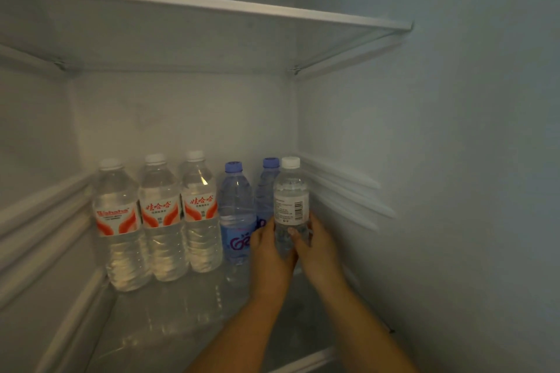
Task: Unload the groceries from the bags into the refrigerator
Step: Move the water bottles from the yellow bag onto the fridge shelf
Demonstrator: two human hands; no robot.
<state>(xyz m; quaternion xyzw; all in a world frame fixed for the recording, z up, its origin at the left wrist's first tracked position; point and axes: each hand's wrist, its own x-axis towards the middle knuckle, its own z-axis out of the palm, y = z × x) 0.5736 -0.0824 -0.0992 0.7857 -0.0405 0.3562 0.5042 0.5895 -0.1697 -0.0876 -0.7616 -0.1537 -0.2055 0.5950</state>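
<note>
Inside the refrigerator, a clear water bottle [291, 191] with a white cap and white barcode label stands upright at the right end of a row on the glass shelf [169, 318]. My left hand [269, 257] and my right hand [318, 251] both wrap its lower half. Left of it stand two blue-tinted bottles with blue caps, one [236, 215] in front and one [266, 188] partly hidden behind. Further left are three clear bottles with red-and-white labels [116, 221], [160, 215], [200, 209].
An upper glass shelf with a white front rim [212, 3] spans overhead. The fridge's right wall [439, 160] is close to the held bottle, with ribbed shelf rails [342, 191]. The left wall has similar rails [45, 221]. Bare shelf glass lies in front of the bottles.
</note>
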